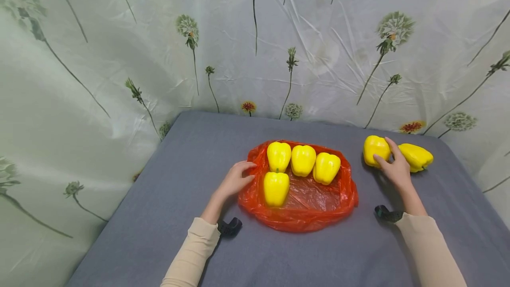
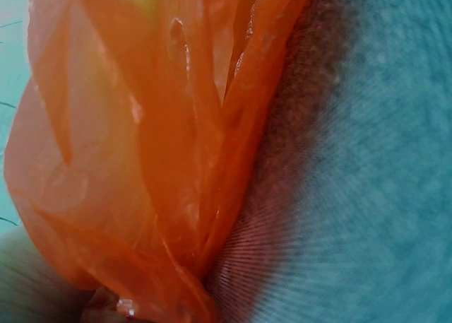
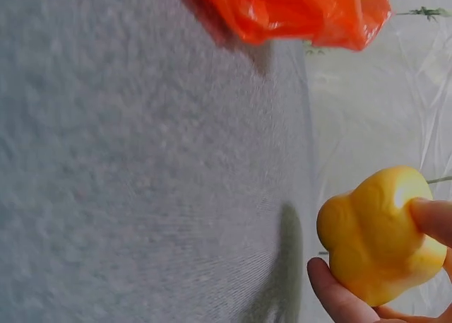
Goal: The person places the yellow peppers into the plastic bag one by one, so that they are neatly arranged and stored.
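Observation:
A red plastic bag [image 1: 303, 220] lies spread open on the grey table, with several yellow bell peppers [image 1: 303, 160] inside. My left hand [image 1: 236, 181] grips the bag's left edge; in the left wrist view the translucent bag [image 2: 162, 160] hides most of that hand. To the right of the bag, my right hand [image 1: 397, 169] holds another yellow bell pepper [image 1: 375, 150] between thumb and fingers. The right wrist view shows this held pepper [image 3: 378, 231] with its lobed end facing the camera. Just right of my right hand lies one more yellow bell pepper [image 1: 416, 157] on its side.
The table [image 1: 171, 180] has a grey cloth cover. Behind it hangs a pale curtain [image 1: 318, 56] printed with dandelions. A black strap mount [image 1: 229, 227] sits at the left wrist, and a similar one [image 1: 387, 214] at the right wrist.

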Motion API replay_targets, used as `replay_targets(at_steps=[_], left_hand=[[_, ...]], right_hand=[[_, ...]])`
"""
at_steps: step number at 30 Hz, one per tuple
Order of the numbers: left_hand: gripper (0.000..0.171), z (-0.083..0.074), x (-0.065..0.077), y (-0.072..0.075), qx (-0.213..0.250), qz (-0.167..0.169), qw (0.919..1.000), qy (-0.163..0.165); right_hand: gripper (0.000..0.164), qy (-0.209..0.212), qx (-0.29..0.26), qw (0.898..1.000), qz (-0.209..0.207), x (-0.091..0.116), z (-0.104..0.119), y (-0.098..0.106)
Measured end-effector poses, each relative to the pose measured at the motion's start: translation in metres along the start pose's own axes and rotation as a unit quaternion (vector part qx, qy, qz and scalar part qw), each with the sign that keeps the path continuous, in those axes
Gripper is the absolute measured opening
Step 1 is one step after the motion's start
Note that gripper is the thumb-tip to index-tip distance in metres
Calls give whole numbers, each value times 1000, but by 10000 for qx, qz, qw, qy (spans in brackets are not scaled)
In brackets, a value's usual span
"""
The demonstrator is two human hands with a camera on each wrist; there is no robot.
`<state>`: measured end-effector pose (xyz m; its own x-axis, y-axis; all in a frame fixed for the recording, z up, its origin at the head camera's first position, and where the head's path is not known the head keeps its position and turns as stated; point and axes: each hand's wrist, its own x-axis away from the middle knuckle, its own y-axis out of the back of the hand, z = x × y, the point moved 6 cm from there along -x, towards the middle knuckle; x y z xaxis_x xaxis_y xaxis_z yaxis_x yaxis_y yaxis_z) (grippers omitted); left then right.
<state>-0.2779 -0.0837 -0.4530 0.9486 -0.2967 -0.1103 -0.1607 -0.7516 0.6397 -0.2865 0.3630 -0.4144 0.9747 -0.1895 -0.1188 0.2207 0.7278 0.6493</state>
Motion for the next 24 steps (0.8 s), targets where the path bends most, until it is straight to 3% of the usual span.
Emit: replay_targets(at_steps=[8, 16, 24], left_hand=[[35, -1, 0, 0, -2, -14, 10000, -84], [35, -2, 0, 1, -9, -39, 9999, -115], [36, -1, 0, 0, -30, 11, 10000, -31]], right_hand=[[69, -198, -571, 9979, 220, 10, 8, -3], [73, 116, -1110, 9927, 451, 20, 25, -3], [72, 341, -1279, 9909, 226, 29, 35, -5]])
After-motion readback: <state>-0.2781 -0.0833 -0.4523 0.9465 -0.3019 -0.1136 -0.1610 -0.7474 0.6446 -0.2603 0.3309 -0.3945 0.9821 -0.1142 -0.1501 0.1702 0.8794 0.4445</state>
